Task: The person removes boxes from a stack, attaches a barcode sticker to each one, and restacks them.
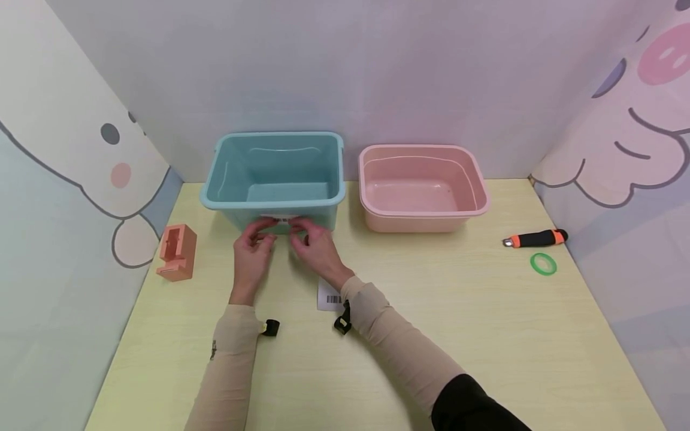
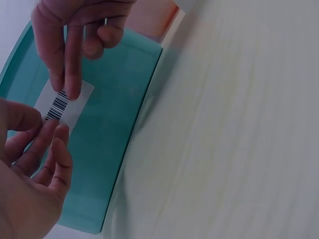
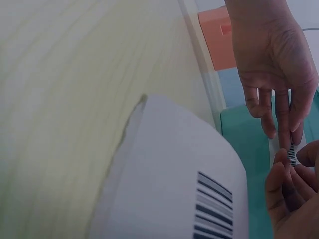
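A white barcode label (image 2: 81,97) lies against the front wall of a blue-green plastic bin (image 1: 274,202). My left hand (image 1: 252,263) reaches it from the left, fingertips resting at one end of the barcode. From the other side my right hand (image 1: 318,251) touches the label; in the left wrist view, two of its fingers extend over the paper. Fingertips cover both barcode ends. Below my right wrist, a white sheet with a barcode (image 3: 174,149) lies on the table, partly hidden by the forearm in the head view.
A pink bin (image 1: 423,222) stands right of the blue-green one. Far right are a black-and-orange utility knife (image 1: 539,239) and a green tape ring (image 1: 533,267). An orange-pink, open-topped block (image 1: 185,251) sits at the left table edge. Walls border the table's back and sides.
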A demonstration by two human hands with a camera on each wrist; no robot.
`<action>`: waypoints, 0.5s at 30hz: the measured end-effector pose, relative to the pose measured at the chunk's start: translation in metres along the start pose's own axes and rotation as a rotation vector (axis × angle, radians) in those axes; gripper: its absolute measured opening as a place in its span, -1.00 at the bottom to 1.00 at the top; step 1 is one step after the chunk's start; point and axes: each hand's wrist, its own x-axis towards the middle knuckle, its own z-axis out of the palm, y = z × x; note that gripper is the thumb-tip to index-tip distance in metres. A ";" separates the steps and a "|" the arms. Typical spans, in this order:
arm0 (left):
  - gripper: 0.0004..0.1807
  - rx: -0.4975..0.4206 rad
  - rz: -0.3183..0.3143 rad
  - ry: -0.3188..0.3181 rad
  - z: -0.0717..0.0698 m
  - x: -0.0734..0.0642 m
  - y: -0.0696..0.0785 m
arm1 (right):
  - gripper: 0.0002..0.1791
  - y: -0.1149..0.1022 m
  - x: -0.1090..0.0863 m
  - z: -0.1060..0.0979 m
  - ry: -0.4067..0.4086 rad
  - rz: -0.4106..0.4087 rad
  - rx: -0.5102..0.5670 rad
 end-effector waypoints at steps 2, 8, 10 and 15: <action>-0.65 0.010 0.007 -0.014 0.000 -0.001 0.001 | -0.63 0.001 0.000 0.000 -0.023 -0.010 0.004; -0.65 -0.008 0.012 0.018 -0.002 0.000 0.000 | -0.59 0.004 -0.001 0.000 -0.017 0.025 -0.004; -0.65 -0.015 0.010 0.026 -0.003 0.000 -0.001 | -0.59 0.004 -0.001 0.000 -0.019 0.024 0.000; -0.64 0.008 -0.024 -0.017 -0.002 -0.001 -0.001 | -0.58 0.002 -0.001 0.001 -0.061 0.020 0.027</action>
